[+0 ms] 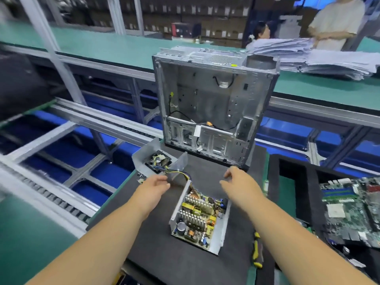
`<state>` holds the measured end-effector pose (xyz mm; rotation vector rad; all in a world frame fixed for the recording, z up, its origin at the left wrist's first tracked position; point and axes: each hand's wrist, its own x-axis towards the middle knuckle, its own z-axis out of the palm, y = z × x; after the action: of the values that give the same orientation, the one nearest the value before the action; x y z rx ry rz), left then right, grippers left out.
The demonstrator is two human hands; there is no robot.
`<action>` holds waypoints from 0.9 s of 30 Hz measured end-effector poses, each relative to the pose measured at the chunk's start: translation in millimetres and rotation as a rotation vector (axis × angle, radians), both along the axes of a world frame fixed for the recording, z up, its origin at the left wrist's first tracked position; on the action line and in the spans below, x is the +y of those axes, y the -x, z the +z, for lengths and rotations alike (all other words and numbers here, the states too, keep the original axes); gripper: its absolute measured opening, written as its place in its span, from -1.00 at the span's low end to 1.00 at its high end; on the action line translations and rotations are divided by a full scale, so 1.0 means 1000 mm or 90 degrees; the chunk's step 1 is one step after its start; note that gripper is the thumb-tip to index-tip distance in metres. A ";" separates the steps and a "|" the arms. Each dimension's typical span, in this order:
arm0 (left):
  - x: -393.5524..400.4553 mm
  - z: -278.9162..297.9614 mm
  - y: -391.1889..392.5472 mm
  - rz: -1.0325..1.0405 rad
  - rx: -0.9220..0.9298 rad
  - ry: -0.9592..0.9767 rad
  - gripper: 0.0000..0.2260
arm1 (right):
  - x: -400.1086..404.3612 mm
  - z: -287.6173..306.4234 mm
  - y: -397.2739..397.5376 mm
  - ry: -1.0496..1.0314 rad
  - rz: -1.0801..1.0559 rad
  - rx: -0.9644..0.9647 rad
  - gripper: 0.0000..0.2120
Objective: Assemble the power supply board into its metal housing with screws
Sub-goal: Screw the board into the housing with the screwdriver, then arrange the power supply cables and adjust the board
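item: power supply board (198, 218), seated in its open metal housing (223, 229) on the near dark mat (160, 254). left hand (153, 185) and right hand (239, 183) hover just beyond it, fingers loosely apart, holding nothing. step, as judged: board placed, screws (140, 177) pending; next calls for them, left, and the screwdriver (257, 250), right.

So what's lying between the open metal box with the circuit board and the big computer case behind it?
In the head view, mostly bare dark mat. The wire bundle runs off to the left, and both hands hover over that stretch.
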<state>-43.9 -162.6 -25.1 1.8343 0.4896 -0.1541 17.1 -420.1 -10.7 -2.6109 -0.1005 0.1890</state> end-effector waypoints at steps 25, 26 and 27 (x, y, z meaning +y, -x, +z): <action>0.085 -0.005 -0.039 0.088 0.023 0.245 -0.64 | 0.201 -0.016 -0.055 0.195 0.215 0.050 -0.55; 0.087 -0.002 -0.042 0.085 -0.004 0.220 -0.67 | 0.201 -0.014 -0.057 0.147 0.188 0.059 -0.57; 0.090 0.002 -0.044 0.076 -0.029 0.202 -0.70 | 0.199 -0.012 -0.058 0.099 0.161 0.064 -0.59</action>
<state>0.3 -72.9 -23.3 1.4927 0.5099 -0.1020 75.1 -220.7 -22.7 -2.7315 -0.3956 0.4324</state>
